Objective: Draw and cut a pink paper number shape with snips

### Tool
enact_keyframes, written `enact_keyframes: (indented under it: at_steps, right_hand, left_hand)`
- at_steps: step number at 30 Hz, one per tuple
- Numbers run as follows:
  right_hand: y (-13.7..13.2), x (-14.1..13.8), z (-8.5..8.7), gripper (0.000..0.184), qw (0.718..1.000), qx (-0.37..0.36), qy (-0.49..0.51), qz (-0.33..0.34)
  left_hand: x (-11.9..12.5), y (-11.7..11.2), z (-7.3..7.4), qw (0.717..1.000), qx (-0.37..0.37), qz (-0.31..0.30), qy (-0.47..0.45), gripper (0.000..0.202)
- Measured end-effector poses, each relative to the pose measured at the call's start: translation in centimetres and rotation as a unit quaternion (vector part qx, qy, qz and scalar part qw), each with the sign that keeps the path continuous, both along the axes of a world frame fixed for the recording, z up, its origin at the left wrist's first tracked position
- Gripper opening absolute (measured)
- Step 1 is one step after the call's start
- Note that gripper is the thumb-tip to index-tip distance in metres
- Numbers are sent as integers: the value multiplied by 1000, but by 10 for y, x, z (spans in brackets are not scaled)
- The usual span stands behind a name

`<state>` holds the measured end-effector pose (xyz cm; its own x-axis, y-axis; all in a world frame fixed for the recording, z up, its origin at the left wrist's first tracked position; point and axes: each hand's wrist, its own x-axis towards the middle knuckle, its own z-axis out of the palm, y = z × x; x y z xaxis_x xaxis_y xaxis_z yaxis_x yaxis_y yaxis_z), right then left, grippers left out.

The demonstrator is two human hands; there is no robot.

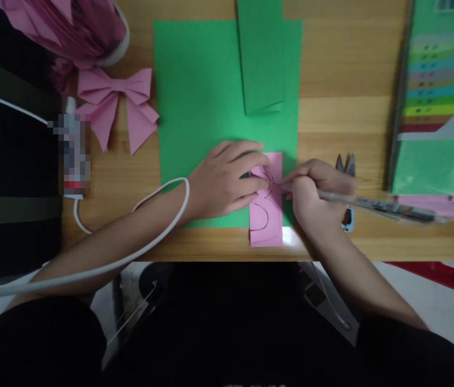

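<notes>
A pink strip of paper (266,228) lies partly on a green sheet of paper (198,80), its lower end reaching past the sheet onto the table. Dark curved lines are drawn on the strip. My left hand (232,180) rests flat on the sheet, palm down, with its fingers apart and their tips on the strip. In my right hand (319,193) is a pen (391,209), gripped near its tip, which touches the strip close to a curved line. Partly hidden behind that hand are scissors (345,164), blades pointing away from me.
A folded green paper (261,59) lies on the sheet. On the left are a pink paper bow (117,107), a pink wrapped bundle (77,32) and a white cable (146,247) over my left forearm. A pack of coloured paper (436,161) sits at right.
</notes>
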<state>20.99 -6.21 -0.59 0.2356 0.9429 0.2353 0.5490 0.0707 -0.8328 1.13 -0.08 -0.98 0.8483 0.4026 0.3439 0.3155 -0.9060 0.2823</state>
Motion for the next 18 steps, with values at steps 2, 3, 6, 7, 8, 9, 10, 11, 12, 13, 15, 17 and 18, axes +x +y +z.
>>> enact_keyframes:
  at_steps: [2,3,6,7,8,9,10,11,12,13,15,17,18]
  right_hand:
    - [-1,0,-1,22,1000,-8,9,1]
    - [-1,0,0,23,1000,-15,16,0]
    - [-1,0,2,23,999,-29,30,-13]
    - [-1,-1,3,23,999,-30,30,-17]
    - [-1,-1,3,23,999,-32,28,-17]
    - [-1,-1,4,22,999,-32,24,-18]
    - [-1,-2,4,22,999,-31,20,-18]
    - [-1,-1,4,22,999,-29,16,-16]
    - [-1,-1,4,22,999,-28,13,-14]
    - [-1,-1,3,22,1000,-26,10,-12]
    - [-1,0,2,23,1000,-27,10,-4]
    - [-1,1,0,23,999,-28,26,-2]
    - [-1,1,0,23,999,-28,41,-7]
  left_hand:
    - [0,0,0,1000,1,-1,4,19]
    - [0,0,0,1000,4,0,2,19]
    - [0,1,0,1000,16,-4,-13,18]
    - [0,1,0,1000,19,-5,-18,18]
    - [1,1,0,1000,22,-4,-20,17]
    - [1,1,0,999,27,-7,-24,17]
    - [1,1,1,999,33,-8,-27,16]
    - [1,1,1,999,37,-8,-29,16]
    - [1,1,2,999,39,-6,-29,16]
    - [1,1,2,999,37,-5,-27,16]
    - [1,1,2,999,29,0,-21,17]
    - [0,0,2,1000,18,-1,-16,17]
    - [0,0,2,1000,14,-5,-17,17]
